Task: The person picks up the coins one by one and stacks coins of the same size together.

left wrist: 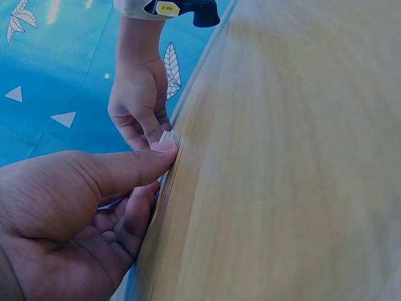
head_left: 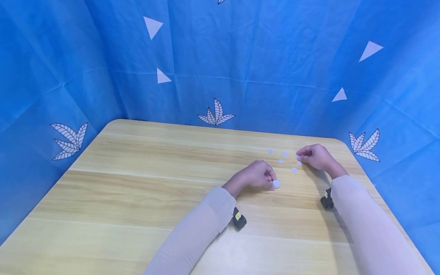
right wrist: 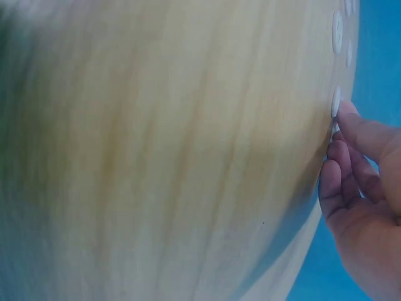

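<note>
In the head view my left hand [head_left: 256,173] grips a small stack of round white discs [head_left: 276,183] between thumb and fingers, low over the table. The left wrist view shows the layered edge of this stack [left wrist: 169,136] under the thumb tip. To the right and farther back, my right hand [head_left: 317,156] pinches a white disc [head_left: 297,157] at its fingertips, close to the tabletop. Another white disc [head_left: 300,163] lies just below those fingertips. In the right wrist view a disc [right wrist: 336,102] sits right at the thumb tip. The curled fingers partly hide what is pinched.
Several more white discs [head_left: 285,154] lie scattered flat on the wooden table [head_left: 137,183], left of the right hand; the nearest one [head_left: 294,170] is between both hands. A blue curtain [head_left: 213,57] with white triangles and leaf prints hangs behind and beside the table. Black wrist cameras [head_left: 239,219] sit below both sleeves.
</note>
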`<state>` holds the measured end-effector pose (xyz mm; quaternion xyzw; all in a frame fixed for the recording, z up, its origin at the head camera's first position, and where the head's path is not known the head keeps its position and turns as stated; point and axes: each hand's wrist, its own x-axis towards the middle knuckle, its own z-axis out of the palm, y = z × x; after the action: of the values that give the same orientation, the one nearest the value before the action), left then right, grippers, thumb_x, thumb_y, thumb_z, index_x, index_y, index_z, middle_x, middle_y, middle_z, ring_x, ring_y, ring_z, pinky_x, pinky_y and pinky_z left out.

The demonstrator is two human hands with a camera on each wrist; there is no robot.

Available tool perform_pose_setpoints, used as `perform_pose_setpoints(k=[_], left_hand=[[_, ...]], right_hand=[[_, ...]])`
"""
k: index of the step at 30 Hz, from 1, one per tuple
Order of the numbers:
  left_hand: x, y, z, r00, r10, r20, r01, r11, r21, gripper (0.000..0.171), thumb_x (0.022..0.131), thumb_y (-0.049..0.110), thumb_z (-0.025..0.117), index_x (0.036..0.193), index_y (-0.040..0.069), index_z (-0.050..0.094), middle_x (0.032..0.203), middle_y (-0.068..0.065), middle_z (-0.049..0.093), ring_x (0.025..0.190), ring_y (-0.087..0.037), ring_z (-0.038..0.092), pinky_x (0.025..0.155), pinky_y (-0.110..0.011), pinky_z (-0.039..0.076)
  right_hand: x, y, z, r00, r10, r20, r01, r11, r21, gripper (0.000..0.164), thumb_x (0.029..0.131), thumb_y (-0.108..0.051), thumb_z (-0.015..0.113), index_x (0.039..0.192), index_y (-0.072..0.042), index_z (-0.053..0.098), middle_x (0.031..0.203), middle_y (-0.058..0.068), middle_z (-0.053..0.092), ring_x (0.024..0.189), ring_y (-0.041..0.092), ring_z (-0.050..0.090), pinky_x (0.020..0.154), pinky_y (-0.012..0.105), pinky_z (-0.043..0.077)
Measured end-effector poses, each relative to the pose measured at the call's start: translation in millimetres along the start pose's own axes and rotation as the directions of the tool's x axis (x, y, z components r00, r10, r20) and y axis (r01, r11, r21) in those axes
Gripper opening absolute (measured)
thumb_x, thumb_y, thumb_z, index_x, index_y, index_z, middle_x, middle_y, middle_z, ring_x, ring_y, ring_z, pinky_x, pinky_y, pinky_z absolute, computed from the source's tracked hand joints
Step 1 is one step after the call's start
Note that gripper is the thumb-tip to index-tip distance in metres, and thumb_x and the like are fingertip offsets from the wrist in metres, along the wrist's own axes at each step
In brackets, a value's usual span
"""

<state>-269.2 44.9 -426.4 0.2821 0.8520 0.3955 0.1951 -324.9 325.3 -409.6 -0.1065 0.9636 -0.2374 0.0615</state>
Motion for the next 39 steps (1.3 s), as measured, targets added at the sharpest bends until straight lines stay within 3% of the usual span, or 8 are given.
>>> perform_pose_setpoints(k=[28, 33, 39], left_hand=[[-2.6, 3.7, -1.1, 1.0, -0.002, 0.006, 0.002, 1.0, -0.002, 0.016, 0.083, 0.015, 0.088, 0.092, 0.013, 0.075, 0.08, 0.006, 0.065, 0.075, -0.007, 0.055, 0.071, -0.017, 0.047], [-3.1, 3.5, -0.1, 1.0, -0.008, 0.005, 0.008, 1.0, -0.013, 0.016, 0.083, 0.015, 0.087, 0.093, 0.013, 0.075, 0.079, 0.005, 0.064, 0.072, -0.008, 0.053, 0.069, -0.018, 0.046], [-4.2, 4.4, -0.4, 1.0, -0.005, 0.002, 0.005, 1.0, -0.018, 0.016, 0.083, 0.015, 0.087, 0.093, 0.012, 0.075, 0.079, 0.005, 0.064, 0.072, -0.007, 0.053, 0.069, -0.018, 0.046]], right_hand=[[-34.4, 25.2, -14.0, 1.0, 0.011, -0.004, -0.011, 1.0, 0.004, 0.027, 0.098, -0.014, 0.069, 0.117, 0.005, 0.071, 0.115, 0.026, 0.07, 0.111, 0.045, 0.061, 0.1, 0.061, 0.045], [-44.8, 25.8, -15.3, 1.0, 0.013, 0.013, -0.013, 0.999, 0.03, 0.024, 0.097, -0.013, 0.07, 0.115, 0.003, 0.072, 0.113, 0.022, 0.072, 0.109, 0.042, 0.063, 0.097, 0.057, 0.048], [-57.1, 22.1, -16.4, 0.999, 0.028, 0.042, -0.031, 0.997, 0.065, 0.022, 0.096, -0.014, 0.072, 0.113, 0.0, 0.074, 0.11, 0.016, 0.073, 0.104, 0.033, 0.065, 0.089, 0.044, 0.05]])
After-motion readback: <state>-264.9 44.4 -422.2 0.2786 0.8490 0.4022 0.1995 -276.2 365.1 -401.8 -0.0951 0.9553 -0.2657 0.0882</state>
